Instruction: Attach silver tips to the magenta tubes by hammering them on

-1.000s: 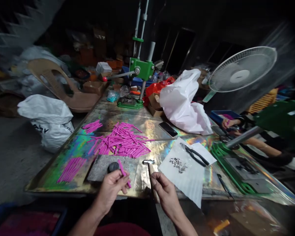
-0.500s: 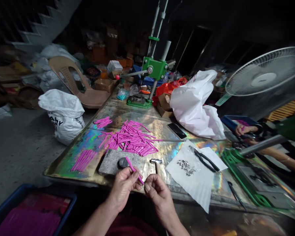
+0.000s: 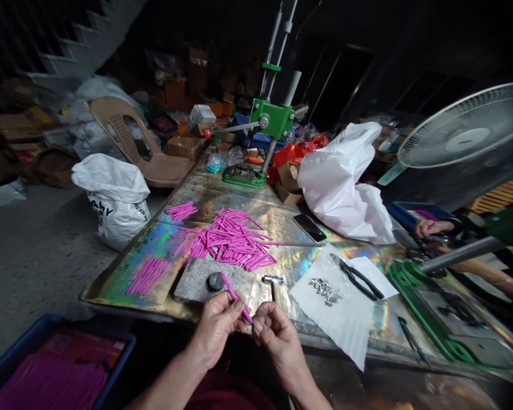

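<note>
My left hand (image 3: 220,323) is closed around a thin pink stick (image 3: 229,286), which slants from upper left to lower right. At its lower end, the pinched fingertips of my right hand (image 3: 279,335) meet the stick; whatever small thing they hold is hidden. Just beyond my left hand, a dark round piece (image 3: 216,281) rests on a grey stone block (image 3: 192,278). A hammer (image 3: 272,279) lies past my right hand, its handle partly covered. Behind the block spreads a heap of pink sticks (image 3: 226,239), with a neat row of pink sticks (image 3: 147,275) to the left.
On the right, a white foam sheet (image 3: 346,333) carries small pointed metal pieces (image 3: 325,291) and black-handled pliers (image 3: 361,279). A phone (image 3: 310,228), a white bag (image 3: 344,188) and a green press (image 3: 269,117) stand farther back. A co-worker's hand (image 3: 434,226) shows at far right.
My right hand has moved from beside the hammer's handle to the lower end of the pink stick. My left hand still holds the stick. The view has swung left.
</note>
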